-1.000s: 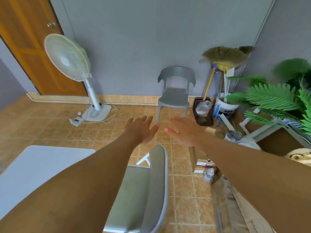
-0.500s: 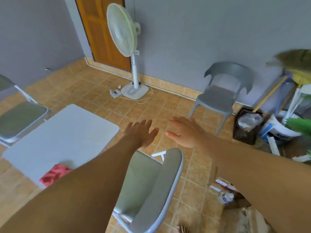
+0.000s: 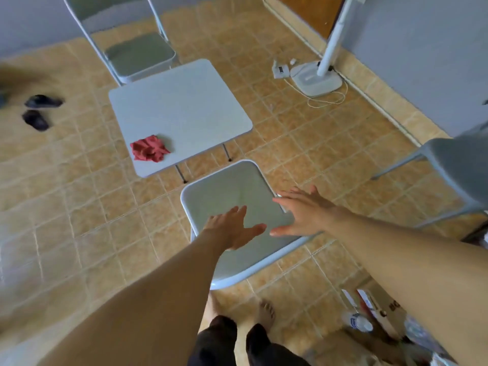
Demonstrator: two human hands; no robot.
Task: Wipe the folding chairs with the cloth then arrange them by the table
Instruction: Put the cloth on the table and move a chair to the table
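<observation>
A grey folding chair (image 3: 227,191) stands right below me, its seat facing the small grey square table (image 3: 184,107). My left hand (image 3: 232,231) and my right hand (image 3: 301,215) hover over the seat with fingers spread, holding nothing. A crumpled red cloth (image 3: 149,149) lies on the table's near left corner. A second grey folding chair (image 3: 140,52) stands at the table's far side.
A white pedestal fan base (image 3: 315,80) with its cord sits near the wall at the upper right. A grey plastic chair (image 3: 459,165) is at the right edge. Dark slippers (image 3: 39,110) lie on the tiled floor at left. Boxes and a bottle (image 3: 359,320) are at the lower right.
My view has swung left and downward, from the far wall and fan to the table and the chair below. Both hands stay outstretched and empty, now over the chair seat.
</observation>
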